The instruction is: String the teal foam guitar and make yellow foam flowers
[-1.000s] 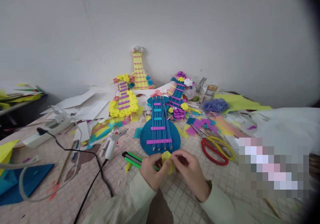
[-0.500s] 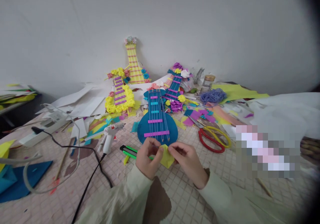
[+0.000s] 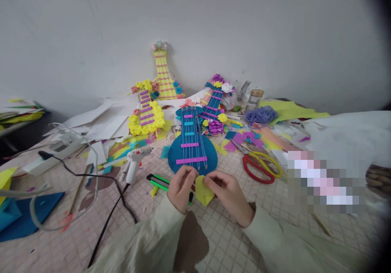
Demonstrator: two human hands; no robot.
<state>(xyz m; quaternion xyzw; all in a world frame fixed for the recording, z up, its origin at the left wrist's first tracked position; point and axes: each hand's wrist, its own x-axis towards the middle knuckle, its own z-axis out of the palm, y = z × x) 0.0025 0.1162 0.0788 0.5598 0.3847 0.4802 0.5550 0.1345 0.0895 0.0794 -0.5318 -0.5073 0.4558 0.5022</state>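
Observation:
A small piece of yellow paper [image 3: 204, 191] is pinched between the thumb and fingers of my right hand [image 3: 227, 193] at its upper right edge. At its upper left corner are the curled fingers of my left hand [image 3: 182, 187], closed together; their exact contact with the paper is partly hidden. Just beyond both hands lies a blue paper guitar [image 3: 192, 153] with purple and light blue strips and white strings. A green utility knife [image 3: 160, 181] rests on the table, passing partly behind my left hand.
Left of the guitar stands a white hot glue gun [image 3: 132, 167] with a black cord. Red-and-yellow-handled scissors [image 3: 259, 167] lie to the right. Decorated guitars, one of them yellow [image 3: 163, 75], stand at the back near purple string [image 3: 261, 114]. A power strip [image 3: 55, 155] sits far left.
My left thumb has drawn slightly away from the yellow paper's left edge, leaving more of the paper showing. My right hand keeps its pinch. The view has shifted a little.

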